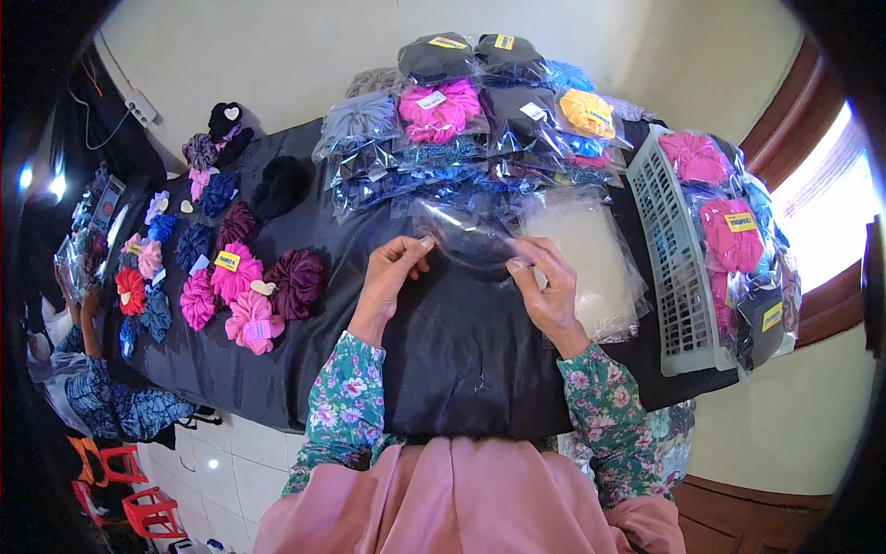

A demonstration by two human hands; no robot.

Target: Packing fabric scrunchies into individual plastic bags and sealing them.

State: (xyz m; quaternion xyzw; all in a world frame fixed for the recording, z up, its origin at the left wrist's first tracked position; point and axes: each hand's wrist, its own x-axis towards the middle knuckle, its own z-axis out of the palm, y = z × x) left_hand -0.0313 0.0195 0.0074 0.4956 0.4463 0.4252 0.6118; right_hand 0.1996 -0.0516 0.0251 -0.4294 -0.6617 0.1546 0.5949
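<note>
A clear plastic bag (467, 239) is stretched between my two hands above the black tablecloth (471, 346). My left hand (396, 270) pinches one side of its edge between thumb and fingers. At the opposite side, my right hand (549, 287) grips the edge with thumb and fingertips. The bag looks flat, with no item visible inside. Just beyond my right hand lies a stack of clear plastic bags (581, 263). To the left of my left hand sit loose scrunchies, among them a dark maroon one (299, 282) and a bright pink one (237, 271).
Bagged scrunchies (439, 111) are piled at the back against the wall. A white plastic basket (675, 256) at right holds more bagged pieces. Black fabric pieces (282, 187) lie back left. Another person's hand (90, 301) works at the far left, near red stools (152, 512).
</note>
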